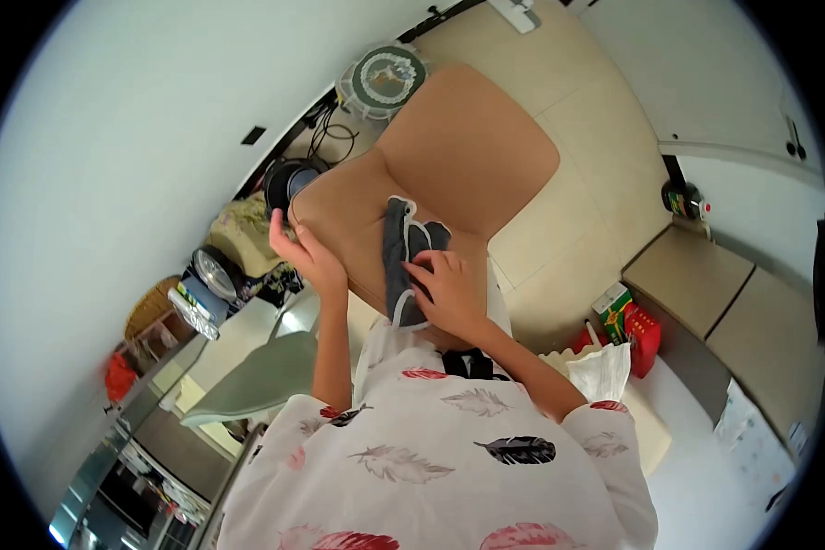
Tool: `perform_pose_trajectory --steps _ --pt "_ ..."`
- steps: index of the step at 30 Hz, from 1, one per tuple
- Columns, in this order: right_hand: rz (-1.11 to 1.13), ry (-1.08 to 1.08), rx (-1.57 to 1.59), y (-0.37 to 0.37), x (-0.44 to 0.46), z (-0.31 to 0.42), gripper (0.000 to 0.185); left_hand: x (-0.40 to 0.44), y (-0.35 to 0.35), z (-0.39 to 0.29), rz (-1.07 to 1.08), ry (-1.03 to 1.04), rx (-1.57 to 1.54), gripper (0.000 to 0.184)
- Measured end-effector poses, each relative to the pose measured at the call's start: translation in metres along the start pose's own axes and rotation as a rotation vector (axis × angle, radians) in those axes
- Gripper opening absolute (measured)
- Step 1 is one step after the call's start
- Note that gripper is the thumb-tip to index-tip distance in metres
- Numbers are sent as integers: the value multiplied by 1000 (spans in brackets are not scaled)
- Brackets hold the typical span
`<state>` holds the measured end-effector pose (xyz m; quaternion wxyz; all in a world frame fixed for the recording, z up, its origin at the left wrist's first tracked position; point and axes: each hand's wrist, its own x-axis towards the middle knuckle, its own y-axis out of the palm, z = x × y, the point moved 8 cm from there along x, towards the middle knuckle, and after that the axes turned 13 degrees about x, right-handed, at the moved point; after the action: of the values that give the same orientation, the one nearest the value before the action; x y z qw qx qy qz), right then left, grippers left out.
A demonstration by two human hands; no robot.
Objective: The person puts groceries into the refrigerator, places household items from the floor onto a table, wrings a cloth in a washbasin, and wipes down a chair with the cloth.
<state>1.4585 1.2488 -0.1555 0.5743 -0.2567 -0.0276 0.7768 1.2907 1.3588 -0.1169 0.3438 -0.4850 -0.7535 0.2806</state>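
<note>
A dark grey cloth piece (395, 252) with white trim lies folded lengthwise on the seat of a tan upholstered chair (344, 202). What kind of garment or cover it is, I cannot tell. My right hand (451, 293) rests over the cloth's right side, with fingers bent and fingertips pinching at its folds. Part of the cloth is hidden beneath that hand. My left hand (316, 259) is raised at the seat's left edge, fingers stretched and apart, holding nothing. It is separate from the cloth.
The chair's backrest (477, 147) rises at the far side. A round covered stool (387, 81) and black cables (330, 133) are by the wall. A green chair (257, 380) stands left, beside a cluttered glass table (170, 403). Brown cabinets (692, 275) and a dark bottle (683, 199) are right.
</note>
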Motion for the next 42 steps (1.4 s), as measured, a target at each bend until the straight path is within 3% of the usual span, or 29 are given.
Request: perform_pose_trajectory --steps 2,3,6,11,20,22,23,25,28,30,31,35,37,38,40,41,42 --pt "-67 -166 -73 2 -2 -1 44 -4 4 19 5 -275 -332 37" --pt "90 -60 182 19 -1 -18 50 -4 10 20 92 -316 -406 41" --pt "185 -129 265 19 9 -2 53 -4 13 12 101 -421 -619 46" --pt "264 -151 235 22 27 21 70 -8 11 9 78 -452 -656 66" --pt "201 -330 408 24 112 63 63 -9 5 3 -20 -570 -771 69" --pt "196 -375 506 24 123 62 59 2 2 -11 198 -440 33 65" --pt "161 -381 506 24 129 58 58 -5 2 -1 82 -470 -264 63" --pt "118 -387 519 28 143 55 57 -4 4 -4 76 -440 -250 64" --pt "-164 -351 524 25 167 43 45 -2 4 -8 106 -410 -240 65" --pt "-300 -333 474 38 192 24 37 -5 6 -7 60 -382 -524 62" --pt "-292 -329 439 44 206 15 33 -1 3 -19 242 -164 -141 61" --pt "-302 -304 353 52 240 -25 27 -2 3 -11 193 -292 -205 56" --pt "-304 -232 330 44 250 -51 30 7 -7 -27 182 14 267 51" --pt "-341 -199 287 40 254 -69 30 11 -7 -35 183 25 258 51" --pt "-354 -85 311 35 255 -112 28 21 3 -74 269 295 782 39" --pt "-332 -10 376 31 252 -139 26 27 10 -80 331 269 625 32" --pt "-208 144 599 33 246 -168 27 31 21 -90 475 275 528 37"
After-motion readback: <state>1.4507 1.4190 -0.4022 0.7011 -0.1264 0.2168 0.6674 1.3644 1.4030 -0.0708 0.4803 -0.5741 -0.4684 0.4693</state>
